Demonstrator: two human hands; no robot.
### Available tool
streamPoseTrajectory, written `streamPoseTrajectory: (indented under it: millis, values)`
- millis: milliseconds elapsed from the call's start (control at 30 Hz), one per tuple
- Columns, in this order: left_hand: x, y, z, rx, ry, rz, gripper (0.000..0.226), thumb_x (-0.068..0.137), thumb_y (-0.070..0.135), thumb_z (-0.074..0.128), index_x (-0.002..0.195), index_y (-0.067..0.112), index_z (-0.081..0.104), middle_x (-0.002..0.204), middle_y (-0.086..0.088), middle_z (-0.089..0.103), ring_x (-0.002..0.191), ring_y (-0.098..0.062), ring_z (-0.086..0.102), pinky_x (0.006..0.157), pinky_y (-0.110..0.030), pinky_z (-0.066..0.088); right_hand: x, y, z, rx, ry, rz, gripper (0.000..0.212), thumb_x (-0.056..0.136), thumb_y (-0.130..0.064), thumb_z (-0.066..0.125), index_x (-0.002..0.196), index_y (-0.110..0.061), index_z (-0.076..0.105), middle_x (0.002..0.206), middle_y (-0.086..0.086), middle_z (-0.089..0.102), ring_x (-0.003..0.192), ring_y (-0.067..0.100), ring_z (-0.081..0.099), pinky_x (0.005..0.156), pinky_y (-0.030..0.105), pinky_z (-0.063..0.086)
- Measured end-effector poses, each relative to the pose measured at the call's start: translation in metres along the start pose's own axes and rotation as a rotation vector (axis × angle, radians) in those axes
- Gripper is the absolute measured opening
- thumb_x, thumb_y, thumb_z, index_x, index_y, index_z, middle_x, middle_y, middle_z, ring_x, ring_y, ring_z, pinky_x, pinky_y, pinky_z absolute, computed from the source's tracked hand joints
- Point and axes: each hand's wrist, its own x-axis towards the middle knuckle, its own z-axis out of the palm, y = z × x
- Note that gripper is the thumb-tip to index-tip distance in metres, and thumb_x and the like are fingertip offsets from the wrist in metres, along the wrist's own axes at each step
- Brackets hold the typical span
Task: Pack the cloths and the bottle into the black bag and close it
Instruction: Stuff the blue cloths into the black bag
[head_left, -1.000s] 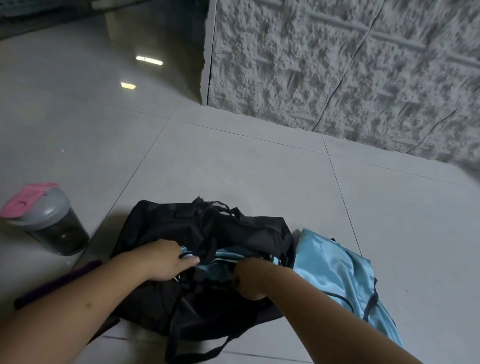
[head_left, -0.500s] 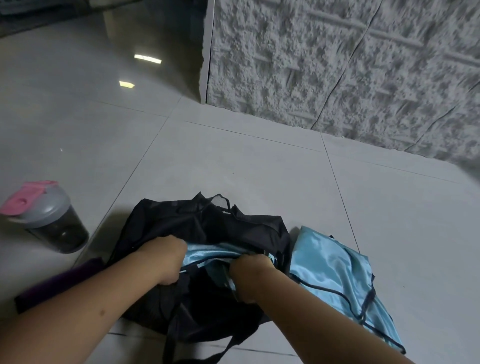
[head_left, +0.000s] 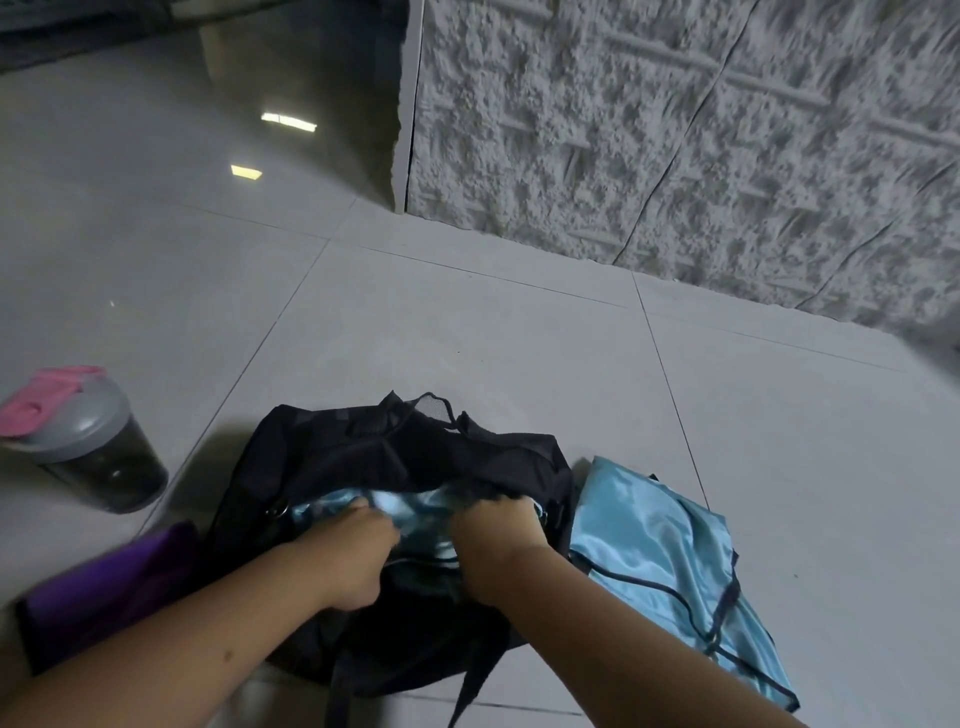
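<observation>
The black bag (head_left: 363, 457) lies open on the floor in front of me. A shiny light-blue cloth (head_left: 415, 512) fills its mouth. My left hand (head_left: 358, 551) and my right hand (head_left: 493, 530) are both closed on that cloth, knuckles up, inside the opening. A second light-blue cloth with dark trim (head_left: 660, 561) lies flat on the floor touching the bag's right side. A purple cloth (head_left: 114, 587) lies at the bag's left, partly under my left forearm. The dark bottle with a grey lid and pink cap (head_left: 88, 447) stands upright further left.
Pale glossy floor tiles (head_left: 467, 338) stretch ahead. A rough white textured wall (head_left: 675, 145) runs across the back right, ending at a corner near the top middle. The bag's black straps (head_left: 467, 691) trail toward me.
Both hands have moved further into the bag's mouth, pushing the blue cloth down and spreading it. The bag's far flap has shifted back. The bottle and the other cloths stayed put.
</observation>
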Motion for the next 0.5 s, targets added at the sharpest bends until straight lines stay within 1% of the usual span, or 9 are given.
streamPoseTrajectory:
  millis: [67,133,200,267,300,367,400,433,500]
  values:
    - [0.000,0.003,-0.001,0.057,-0.010,-0.012,0.036,0.083,0.006,0.053,0.114,0.018,0.068,0.132,-0.004,0.043,0.132,-0.027,0.035,0.110,-0.035,0.037,-0.001,0.000,-0.002,-0.041,-0.033,0.057,0.039,0.095,-0.020,0.061,0.133,-0.022,0.059,0.124,0.004,0.067,0.116,0.030,0.061,0.088,0.039,0.042]
    - [-0.002,0.000,0.001,0.045,-0.050,-0.030,0.036,0.085,0.011,0.054,0.116,0.022,0.069,0.145,-0.007,0.034,0.139,-0.034,0.027,0.114,-0.038,0.035,-0.002,0.002,0.006,-0.127,-0.236,0.080,0.045,0.099,-0.028,0.057,0.143,-0.018,0.053,0.140,0.009,0.058,0.130,0.034,0.053,0.101,0.043,0.042]
    - [-0.005,-0.003,-0.001,0.039,-0.092,-0.032,0.034,0.088,0.026,0.058,0.120,0.026,0.069,0.153,-0.008,0.030,0.142,-0.037,0.025,0.117,-0.041,0.033,-0.006,0.003,0.011,-0.183,-0.387,0.055,0.052,0.098,-0.032,0.058,0.147,-0.016,0.049,0.151,0.010,0.049,0.139,0.037,0.045,0.110,0.049,0.037]
    - [-0.008,0.001,-0.007,0.071,-0.070,-0.022,0.035,0.089,0.041,0.058,0.121,0.029,0.069,0.150,-0.006,0.041,0.139,-0.034,0.037,0.112,-0.040,0.040,-0.009,0.004,0.010,-0.123,-0.337,-0.004,0.047,0.096,-0.024,0.061,0.141,-0.014,0.054,0.146,0.010,0.054,0.132,0.036,0.052,0.105,0.048,0.043]
    - [-0.009,0.006,-0.011,0.084,-0.002,-0.010,0.035,0.090,0.044,0.056,0.119,0.030,0.068,0.141,-0.004,0.052,0.132,-0.030,0.048,0.106,-0.039,0.046,-0.013,0.004,0.008,-0.095,-0.271,-0.030,0.042,0.095,-0.020,0.061,0.136,-0.013,0.057,0.140,0.009,0.058,0.126,0.035,0.057,0.102,0.048,0.044]
    - [-0.007,0.020,-0.017,0.092,0.205,0.051,0.032,0.091,0.036,0.050,0.119,0.031,0.066,0.122,0.000,0.065,0.115,-0.025,0.061,0.094,-0.040,0.053,-0.018,0.006,0.006,-0.134,-0.157,-0.103,0.037,0.096,-0.019,0.057,0.132,-0.011,0.059,0.134,0.010,0.062,0.124,0.035,0.058,0.109,0.051,0.037]
    - [-0.003,0.028,-0.018,0.076,0.277,0.105,0.036,0.092,0.027,0.049,0.124,0.031,0.062,0.122,0.002,0.064,0.115,-0.024,0.060,0.094,-0.041,0.053,-0.022,0.007,0.007,-0.170,-0.129,-0.132,0.038,0.098,-0.021,0.054,0.135,-0.010,0.058,0.136,0.011,0.061,0.128,0.035,0.054,0.115,0.054,0.028]
    - [0.003,0.038,-0.018,0.036,0.300,0.175,0.047,0.091,0.016,0.049,0.134,0.032,0.057,0.130,0.003,0.059,0.122,-0.023,0.055,0.100,-0.041,0.050,-0.025,0.009,0.008,-0.184,-0.100,-0.155,0.042,0.100,-0.024,0.050,0.139,-0.009,0.054,0.140,0.013,0.058,0.133,0.035,0.049,0.119,0.055,0.021]
    - [0.011,0.064,-0.021,-0.001,0.232,0.300,0.068,0.090,0.003,0.051,0.151,0.031,0.039,0.154,0.006,0.038,0.142,-0.020,0.037,0.117,-0.039,0.034,-0.033,0.014,0.011,-0.169,-0.043,-0.200,0.047,0.102,-0.030,0.046,0.145,-0.011,0.051,0.144,0.013,0.055,0.138,0.036,0.041,0.121,0.054,0.018]
